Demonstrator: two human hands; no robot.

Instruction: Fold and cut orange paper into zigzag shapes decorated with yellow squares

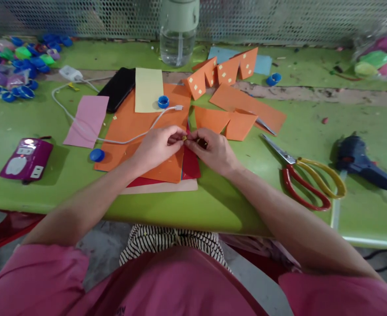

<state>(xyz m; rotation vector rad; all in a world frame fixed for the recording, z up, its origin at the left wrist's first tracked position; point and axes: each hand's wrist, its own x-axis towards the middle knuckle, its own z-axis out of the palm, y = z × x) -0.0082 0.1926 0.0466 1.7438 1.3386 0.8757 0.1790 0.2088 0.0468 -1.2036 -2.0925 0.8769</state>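
Above a stack of orange and red paper (147, 160), my two hands meet fingertip to fingertip. A tiny yellow piece (184, 138) shows between them. My left hand (162, 142) pinches it with thumb and forefinger. My right hand (211, 149) is closed, its fingertips touching the same piece. Just behind my right hand lies a folded orange strip (241, 125). Farther back stand zigzag-folded orange strips (228, 72) with small pale squares on them. A pale yellow sheet (149, 87) and a blue cap (163, 102) rest on the orange stack.
Scissors (290, 160) with red and yellow handles and a dark glue gun (361, 160) lie at the right. A bottle (179, 37) stands at the back. To the left are a black phone (119, 87), a white cable (127, 141), pink paper (88, 120) and a purple device (27, 159).
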